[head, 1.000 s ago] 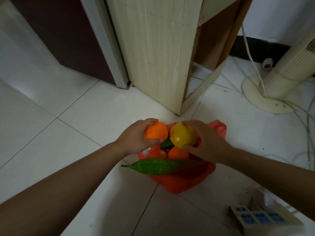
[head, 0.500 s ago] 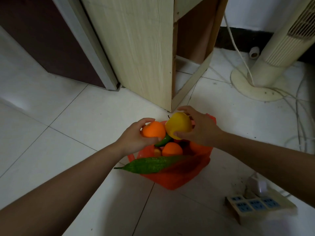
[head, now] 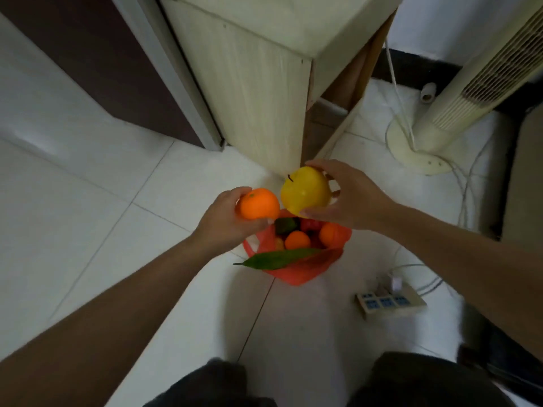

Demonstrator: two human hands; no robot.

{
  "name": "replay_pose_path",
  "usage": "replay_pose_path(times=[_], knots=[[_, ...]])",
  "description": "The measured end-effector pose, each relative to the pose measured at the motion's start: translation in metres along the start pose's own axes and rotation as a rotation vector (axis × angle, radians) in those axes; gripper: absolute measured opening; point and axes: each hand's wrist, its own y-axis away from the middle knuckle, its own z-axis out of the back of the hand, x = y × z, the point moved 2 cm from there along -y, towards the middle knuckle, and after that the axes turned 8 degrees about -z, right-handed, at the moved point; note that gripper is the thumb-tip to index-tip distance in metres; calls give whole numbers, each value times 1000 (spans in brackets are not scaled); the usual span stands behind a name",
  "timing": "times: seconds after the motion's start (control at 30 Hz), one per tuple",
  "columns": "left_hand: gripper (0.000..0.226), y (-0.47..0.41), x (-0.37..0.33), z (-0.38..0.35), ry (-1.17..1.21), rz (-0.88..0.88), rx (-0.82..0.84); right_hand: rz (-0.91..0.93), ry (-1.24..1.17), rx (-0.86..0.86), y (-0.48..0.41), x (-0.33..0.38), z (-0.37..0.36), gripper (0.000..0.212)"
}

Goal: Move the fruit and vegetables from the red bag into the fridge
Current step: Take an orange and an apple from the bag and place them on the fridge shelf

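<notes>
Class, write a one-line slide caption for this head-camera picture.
Left hand holds an orange, right hand a yellow apple, above the red bag on the floor.

Lifted orange (head: 260, 203) in L hand (head: 223, 221) and apple (head: 305, 188) in R hand (head: 352, 198) out of bag (head: 296, 274), toward 12 o'clock; both now clear of bag, which sits at 6 o'clock of them.

White tile floor (head: 88, 201), pale wood cabinet (head: 252, 92), tower fan (head: 482, 83), power strip (head: 390, 301).
</notes>
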Motion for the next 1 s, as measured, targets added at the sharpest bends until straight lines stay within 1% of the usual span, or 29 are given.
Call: replay_pose_path(times=[0.1,0.17,0.27,0.33,0.4,0.5,0.6,0.73,0.8,0.87,1.0], knots=[[72,63,-65,51,130,117,-100,-35,-67,23,53,69,57,87],[72,109,-118,90,173,145,-118,-32,-118,47,93,118,100,86],[71,177,-199,151,183,111,-141,9,-194,95,156,191,160,85],[71,217,-247,184,154,84,-194,49,-221,126,194,233,195,86],[72,255,-287,208,144,76,-261,105,-239,126,224,263,225,81],[73,305,-330,229,111,91,-375,117,-255,160,251,290,257,78],[74,346,-352,235,75,112,-474,171,-239,228,268,316,271,81],[74,394,-358,241,139,171,-577,249,-229,370,286,357,257,78],[73,422,-353,248,172,200,-624,301,-219,417,297,379,240,78],[71,453,-343,256,234,241,-708,349,-228,466,308,401,219,79],[63,519,-312,273,311,334,-830,414,-229,590,332,446,163,77]])
